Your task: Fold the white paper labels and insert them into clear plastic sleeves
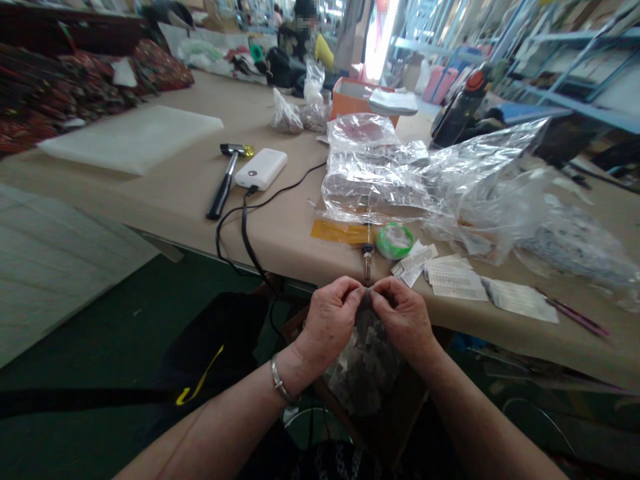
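My left hand (331, 319) and my right hand (403, 316) meet just below the table's front edge, fingers pinched together on the top of a small clear plastic bag (364, 367) filled with dark small pieces. The bag hangs down between my wrists over my lap. A metal bracelet circles my left wrist. Just above my hands, a soldering iron (368, 257) lies on the table with its tip pointing at me, next to a green roll (395, 241) and several white paper labels (453, 279).
On the brown table (190, 187) lie a hammer (225, 180), a white power bank (261, 169) with a black cable hanging over the edge, crumpled clear plastic bags (430, 180), an orange box (357, 99) and a white foam sheet (133, 137). Another person sits at the far end.
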A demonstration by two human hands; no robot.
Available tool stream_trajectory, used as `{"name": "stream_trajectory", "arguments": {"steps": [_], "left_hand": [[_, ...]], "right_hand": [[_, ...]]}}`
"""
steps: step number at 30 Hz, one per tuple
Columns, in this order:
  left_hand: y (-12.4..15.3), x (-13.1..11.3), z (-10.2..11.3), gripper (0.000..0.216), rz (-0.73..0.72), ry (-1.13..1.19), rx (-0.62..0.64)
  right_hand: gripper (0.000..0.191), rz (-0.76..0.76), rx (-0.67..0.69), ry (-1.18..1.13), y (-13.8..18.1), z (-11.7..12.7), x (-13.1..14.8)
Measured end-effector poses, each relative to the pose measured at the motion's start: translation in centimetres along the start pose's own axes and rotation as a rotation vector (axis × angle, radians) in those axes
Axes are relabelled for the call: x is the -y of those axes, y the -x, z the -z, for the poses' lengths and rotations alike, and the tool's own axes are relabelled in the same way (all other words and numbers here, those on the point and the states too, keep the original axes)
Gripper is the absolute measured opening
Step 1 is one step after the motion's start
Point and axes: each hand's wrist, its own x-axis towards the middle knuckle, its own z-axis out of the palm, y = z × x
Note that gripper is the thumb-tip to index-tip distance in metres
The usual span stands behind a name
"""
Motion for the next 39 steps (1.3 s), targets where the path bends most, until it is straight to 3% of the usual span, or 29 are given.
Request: {"name": "stream_trajectory", "arguments": {"steps": [11,16,19,25,28,30,39], "left_hand": [[-0.4,0.2,-0.2,0.017,0.013,0.023,-0.025],[0.4,-0.2,0.1,0.018,0.027,0.026,0.000],[1.1,0.1,0.5,0.020,0.076,0.021,0.028],[1.5,2.9,0.6,0.027,0.052,-0.080,0.001],[1.6,3.7,0.4,0.025,0.043,-0.131,0.008],[1.7,3.6,0.4,0.021,0.051,-0.144,0.026],[2.5,2.5,-0.4,0.021,0.077,-0.129,0.116]], "right_hand": [[0.010,0.021,-0.028,0.000,-0.4,-0.2,-0.4],[0.012,0.033,0.029,0.012,0.9,0.7,-0.3],[0.012,0.108,0.033,0.175,1.7,2.5,-0.3],[0.021,0.386,-0.152,0.730,-0.5,6.8,-1.4],[0.045,0.374,-0.092,0.909,-1.8,7.1,-2.0],[0.052,0.367,-0.041,0.961,-1.9,6.6,-2.3],[0.020,0.544,-0.155,0.740,-0.5,5.8,-4.2]]}}
